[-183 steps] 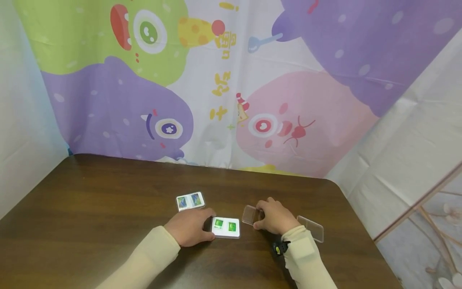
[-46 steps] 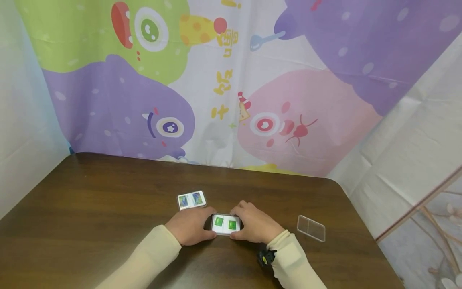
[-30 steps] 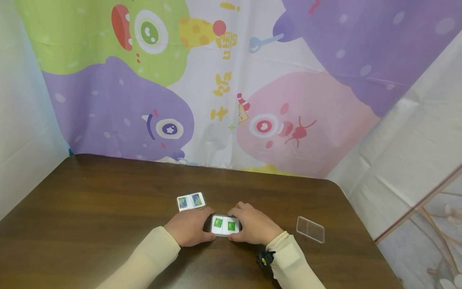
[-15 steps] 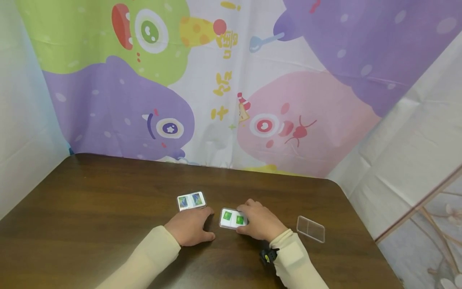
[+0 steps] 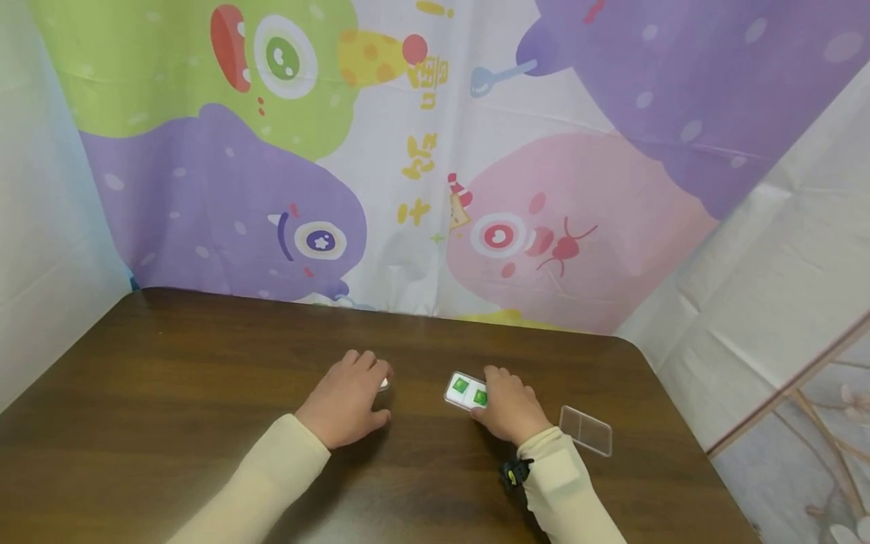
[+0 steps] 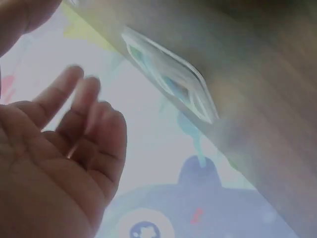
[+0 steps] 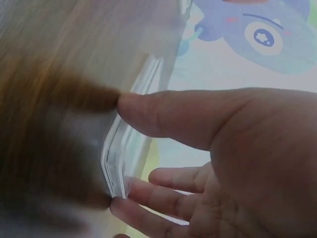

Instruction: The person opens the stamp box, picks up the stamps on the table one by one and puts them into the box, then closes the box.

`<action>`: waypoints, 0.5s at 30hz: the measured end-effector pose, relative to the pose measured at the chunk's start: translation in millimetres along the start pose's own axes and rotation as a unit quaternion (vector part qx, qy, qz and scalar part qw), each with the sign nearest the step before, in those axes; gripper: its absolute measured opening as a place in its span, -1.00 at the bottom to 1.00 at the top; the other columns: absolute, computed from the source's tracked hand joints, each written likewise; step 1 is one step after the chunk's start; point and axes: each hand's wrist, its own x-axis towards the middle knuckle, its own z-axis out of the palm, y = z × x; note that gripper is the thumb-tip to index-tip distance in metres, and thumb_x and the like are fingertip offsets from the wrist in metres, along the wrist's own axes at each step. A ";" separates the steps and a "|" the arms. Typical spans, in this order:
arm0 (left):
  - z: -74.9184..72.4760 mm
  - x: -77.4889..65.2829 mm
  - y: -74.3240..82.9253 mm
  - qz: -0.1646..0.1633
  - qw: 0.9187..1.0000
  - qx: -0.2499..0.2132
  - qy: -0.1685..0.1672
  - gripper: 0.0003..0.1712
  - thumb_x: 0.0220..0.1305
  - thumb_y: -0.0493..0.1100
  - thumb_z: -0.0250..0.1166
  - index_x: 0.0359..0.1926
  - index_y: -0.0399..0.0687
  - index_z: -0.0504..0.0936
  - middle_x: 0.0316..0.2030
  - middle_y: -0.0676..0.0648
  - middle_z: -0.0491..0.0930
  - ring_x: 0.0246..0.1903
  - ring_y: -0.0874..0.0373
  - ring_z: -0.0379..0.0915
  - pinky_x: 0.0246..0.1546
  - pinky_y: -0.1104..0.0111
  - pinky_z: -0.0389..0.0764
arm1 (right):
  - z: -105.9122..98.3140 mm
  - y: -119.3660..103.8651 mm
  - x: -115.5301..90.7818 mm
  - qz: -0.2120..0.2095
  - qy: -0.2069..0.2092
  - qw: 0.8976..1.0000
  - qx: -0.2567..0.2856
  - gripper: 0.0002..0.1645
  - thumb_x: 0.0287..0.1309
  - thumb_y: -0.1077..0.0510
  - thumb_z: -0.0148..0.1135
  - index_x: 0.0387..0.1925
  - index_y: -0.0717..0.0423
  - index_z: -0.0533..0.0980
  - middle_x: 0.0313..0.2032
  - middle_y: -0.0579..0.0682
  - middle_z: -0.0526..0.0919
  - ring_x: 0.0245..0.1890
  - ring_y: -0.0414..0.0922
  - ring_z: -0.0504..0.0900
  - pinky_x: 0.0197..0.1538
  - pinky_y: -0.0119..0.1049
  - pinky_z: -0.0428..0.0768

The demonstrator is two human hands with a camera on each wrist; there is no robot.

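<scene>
My right hand (image 5: 510, 406) grips the right end of a clear plastic case (image 5: 460, 386) with two green pictures on white. In the right wrist view the thumb and fingertips pinch the edges of this case (image 7: 115, 153). My left hand (image 5: 345, 402) is over a second case (image 5: 384, 384), which it mostly hides in the head view. The left wrist view has that case (image 6: 171, 77), white with bluish-green pictures, on the table, apart from the loosely bent fingers (image 6: 106, 134).
An empty clear plastic cover (image 5: 587, 431) lies on the brown table (image 5: 204, 423) right of my right hand. A cartoon-printed cloth (image 5: 408, 264) hangs behind the table's far edge, with pale cloth at both sides.
The clear cover once in my right hand is no longer separate. My left hand has let go of the green-picture case and moved up-left; my right hand has carried that case rightward and away.
</scene>
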 end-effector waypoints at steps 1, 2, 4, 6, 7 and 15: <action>-0.3 -0.2 -2.6 -0.004 1.000 0.011 0.014 -0.41 -0.01 -0.06 0.63 0.01 -0.19 0.61 -0.16 -0.11 0.54 -0.08 -0.13 0.44 -0.02 0.01 0.53 | -0.1 0.5 -0.2 0.003 0.002 1.000 0.002 -0.27 0.19 0.07 0.51 0.25 0.35 0.42 -0.05 0.21 0.58 -0.21 0.05 0.53 -0.10 0.08 0.53; -0.6 -0.7 -5.3 -0.012 0.999 0.020 0.023 -0.34 -0.02 -0.05 0.63 0.07 -0.23 0.60 -0.12 -0.14 0.54 -0.05 -0.15 0.44 0.02 -0.02 0.52 | -0.1 1.3 -0.3 0.006 0.005 1.000 0.004 -0.27 0.20 0.09 0.50 0.26 0.36 0.41 -0.03 0.24 0.57 -0.19 0.07 0.54 -0.10 0.08 0.54; -1.4 -2.2 -10.8 -0.036 0.999 0.029 0.028 -0.23 -0.03 -0.04 0.63 0.17 -0.28 0.56 -0.05 -0.21 0.54 0.02 -0.21 0.44 0.07 -0.07 0.50 | 0.3 3.0 -0.4 0.013 0.010 1.000 0.007 -0.26 0.22 0.11 0.47 0.30 0.38 0.38 0.01 0.29 0.55 -0.15 0.10 0.55 -0.10 0.08 0.55; -2.1 -4.0 -16.1 -0.066 0.997 0.034 0.022 -0.14 -0.04 -0.03 0.63 0.24 -0.34 0.51 0.02 -0.28 0.53 0.06 -0.26 0.43 0.10 -0.11 0.48 | 0.5 4.8 -0.1 0.022 0.014 1.000 0.011 -0.23 0.24 0.13 0.45 0.33 0.41 0.34 0.04 0.32 0.53 -0.11 0.13 0.56 -0.10 0.09 0.56; -2.9 -5.0 -18.4 -0.081 0.996 0.033 0.016 -0.12 -0.04 -0.03 0.62 0.25 -0.36 0.50 0.03 -0.31 0.52 0.07 -0.27 0.43 0.10 -0.13 0.48 | 0.7 5.9 0.3 0.027 0.017 0.999 0.013 -0.22 0.25 0.14 0.44 0.35 0.42 0.33 0.06 0.33 0.52 -0.09 0.14 0.55 -0.09 0.09 0.56; -7.5 -9.7 -27.2 -0.148 0.988 0.039 -0.031 -0.17 0.12 0.04 0.54 0.21 -0.46 0.46 -0.09 -0.33 0.51 -0.09 -0.24 0.46 -0.07 -0.12 0.55 | -0.6 10.4 1.9 0.052 0.013 0.998 0.023 -0.15 0.25 0.11 0.44 0.38 0.46 0.26 0.08 0.36 0.49 -0.10 0.16 0.52 -0.10 0.09 0.56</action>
